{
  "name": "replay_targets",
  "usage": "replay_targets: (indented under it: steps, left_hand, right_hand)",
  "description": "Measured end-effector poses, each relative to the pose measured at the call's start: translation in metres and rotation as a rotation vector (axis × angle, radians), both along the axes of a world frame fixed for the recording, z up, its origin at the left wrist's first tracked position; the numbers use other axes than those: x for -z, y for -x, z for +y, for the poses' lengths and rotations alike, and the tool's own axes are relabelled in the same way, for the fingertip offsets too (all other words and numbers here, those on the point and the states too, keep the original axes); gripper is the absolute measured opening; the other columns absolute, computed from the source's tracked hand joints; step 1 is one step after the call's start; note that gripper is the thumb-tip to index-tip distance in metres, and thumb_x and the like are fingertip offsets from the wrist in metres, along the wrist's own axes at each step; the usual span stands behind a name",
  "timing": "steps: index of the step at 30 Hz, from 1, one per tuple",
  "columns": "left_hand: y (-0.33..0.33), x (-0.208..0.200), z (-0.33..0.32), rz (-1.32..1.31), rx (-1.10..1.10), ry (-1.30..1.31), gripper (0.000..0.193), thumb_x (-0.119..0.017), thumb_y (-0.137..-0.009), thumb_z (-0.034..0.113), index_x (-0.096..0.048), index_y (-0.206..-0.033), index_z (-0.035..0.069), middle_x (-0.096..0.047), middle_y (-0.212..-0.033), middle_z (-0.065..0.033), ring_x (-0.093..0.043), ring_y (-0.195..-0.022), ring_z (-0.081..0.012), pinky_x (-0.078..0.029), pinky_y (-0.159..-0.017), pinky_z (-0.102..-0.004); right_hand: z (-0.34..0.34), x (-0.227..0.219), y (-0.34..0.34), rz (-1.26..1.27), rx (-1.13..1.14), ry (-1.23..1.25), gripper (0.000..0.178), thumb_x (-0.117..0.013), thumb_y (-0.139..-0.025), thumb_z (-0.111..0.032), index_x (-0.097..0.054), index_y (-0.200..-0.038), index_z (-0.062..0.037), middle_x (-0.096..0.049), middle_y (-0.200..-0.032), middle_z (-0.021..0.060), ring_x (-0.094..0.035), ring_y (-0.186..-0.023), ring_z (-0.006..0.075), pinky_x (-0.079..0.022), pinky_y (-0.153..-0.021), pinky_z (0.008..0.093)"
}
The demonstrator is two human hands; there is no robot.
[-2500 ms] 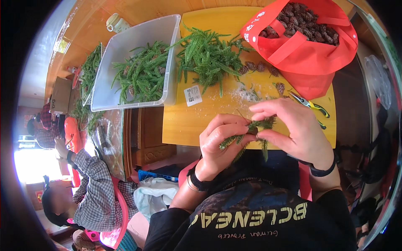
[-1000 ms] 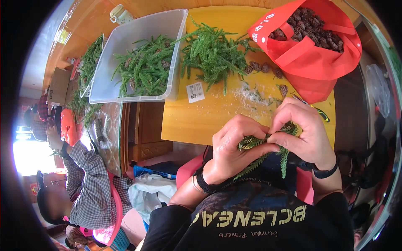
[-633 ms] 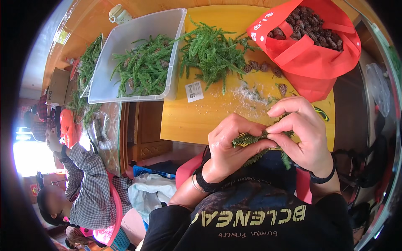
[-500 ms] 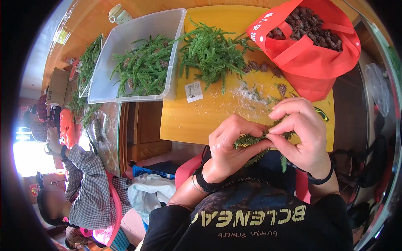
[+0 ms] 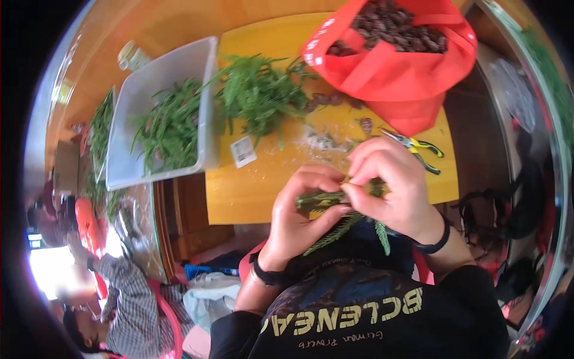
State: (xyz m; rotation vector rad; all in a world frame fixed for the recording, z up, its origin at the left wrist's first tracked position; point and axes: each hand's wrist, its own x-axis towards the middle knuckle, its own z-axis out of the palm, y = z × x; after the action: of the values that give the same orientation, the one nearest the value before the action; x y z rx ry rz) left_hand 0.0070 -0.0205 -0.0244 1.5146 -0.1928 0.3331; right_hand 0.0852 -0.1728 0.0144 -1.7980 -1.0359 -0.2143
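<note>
My left hand (image 5: 302, 212) is closed round a green artificial fir sprig (image 5: 336, 232), its thumb laid along the sprig's middle. My right hand (image 5: 391, 188) pinches at the same spot, thumb and forefinger meeting just above the stem; what lies between those fingertips is too small to make out. The sprig hangs over the near edge of the yellow table (image 5: 263, 206), its tips pointing down toward my lap. Beyond my right hand lie yellow-and-black pliers (image 5: 414, 145). Close to them is a small pine cone (image 5: 366, 124).
A red bag (image 5: 397, 81) full of pine cones (image 5: 397, 27) stands at the far right. Loose green sprigs (image 5: 260, 93) are heaped beside a clear plastic bin (image 5: 209, 119) holding more. White crumbs (image 5: 323, 140) and a label (image 5: 243, 151) lie on the table. Another person (image 5: 134, 305) sits at left.
The whole view has swung, so the table and bag sit further left in it. More of the pliers shows, previously mostly behind my right hand. Both hands still hold the sprig.
</note>
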Motion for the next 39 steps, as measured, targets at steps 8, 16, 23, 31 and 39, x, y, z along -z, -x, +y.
replay_targets:
  steps: [8,16,23,31,39]
  left_hand:
    - [0.002,0.007,-0.010,0.021,0.025,0.143,0.030,-0.068,-0.073,-0.004,-0.046,-0.094,0.002,-0.055,-0.103,-0.0150,-0.054,-0.094,-0.0171,-0.045,-0.083,-0.0297]
    - [0.008,-0.002,-0.016,0.033,-0.024,0.170,0.028,-0.069,-0.075,0.001,-0.047,-0.092,0.001,-0.058,-0.100,-0.0152,-0.057,-0.090,-0.0155,-0.047,-0.080,-0.0279]
    - [0.010,-0.007,-0.018,-0.013,-0.049,0.085,0.026,-0.067,-0.075,-0.002,-0.048,-0.094,-0.001,-0.060,-0.100,-0.0166,-0.058,-0.090,-0.0164,-0.048,-0.079,-0.0278]
    - [0.010,-0.012,-0.016,0.017,-0.010,0.084,0.026,-0.067,-0.076,-0.002,-0.050,-0.095,0.001,-0.061,-0.100,-0.0128,-0.059,-0.090,-0.0142,-0.049,-0.077,-0.0261]
    - [0.013,-0.016,-0.013,0.064,-0.023,0.050,0.024,-0.068,-0.076,0.001,-0.051,-0.092,0.001,-0.063,-0.098,-0.0113,-0.061,-0.088,-0.0133,-0.050,-0.076,-0.0255]
  right_hand:
    - [-0.008,0.002,-0.001,0.054,-0.063,-0.058,0.020,-0.072,-0.065,-0.002,-0.054,-0.074,-0.0054,-0.058,-0.079,0.0067,-0.059,-0.070,0.0210,-0.046,-0.060,0.0291]
    - [-0.014,-0.001,-0.004,-0.007,-0.125,-0.050,0.018,-0.071,-0.066,-0.002,-0.056,-0.076,-0.0064,-0.059,-0.082,0.0056,-0.060,-0.073,0.0205,-0.047,-0.062,0.0298]
    - [-0.019,0.004,-0.010,-0.095,-0.252,-0.160,0.019,-0.074,-0.066,-0.005,-0.059,-0.076,-0.0041,-0.061,-0.080,0.0085,-0.060,-0.069,0.0233,-0.048,-0.058,0.0307]
    - [-0.023,0.005,-0.008,0.008,-0.276,-0.122,0.017,-0.074,-0.068,-0.005,-0.059,-0.077,-0.0039,-0.061,-0.080,0.0095,-0.062,-0.071,0.0229,-0.050,-0.061,0.0300]
    - [-0.022,0.002,-0.006,-0.037,-0.268,-0.096,0.017,-0.073,-0.067,-0.003,-0.063,-0.080,-0.0023,-0.062,-0.081,0.0108,-0.063,-0.071,0.0234,-0.051,-0.062,0.0303]
